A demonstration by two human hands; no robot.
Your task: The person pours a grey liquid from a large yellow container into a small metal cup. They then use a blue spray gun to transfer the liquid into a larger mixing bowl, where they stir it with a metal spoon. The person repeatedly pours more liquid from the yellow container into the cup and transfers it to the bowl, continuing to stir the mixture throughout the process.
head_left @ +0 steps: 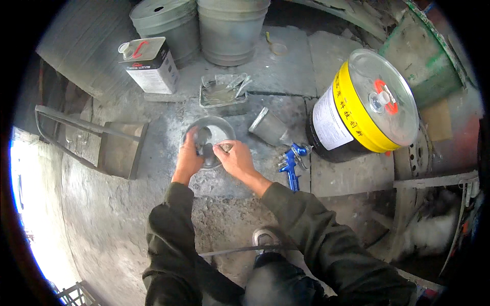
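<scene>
A round grey metal bowl (pixel 223 126) with liquid in it sits on the grey floor in front of me. My left hand (pixel 188 159) is over its left side, fingers curled inward. From the right, my right hand (pixel 235 157) reaches over the rim with thumb and fingers pinched together. A small dark grey piece (pixel 207 150) shows between the hands, and its kind is unclear. To the right of the bowl lies a grey cylindrical cup (pixel 269 126). Beside that cup rests a blue spray gun (pixel 291 166).
Behind the bowl stands a rectangular tray (pixel 223 109) holding brushes. A rectangular metal can (pixel 153 76) is at the far left, near two grey drums (pixel 229 30). A large black-and-yellow drum (pixel 332 120) tilts at right. A metal-framed dustpan-like scoop (pixel 120 153) lies left.
</scene>
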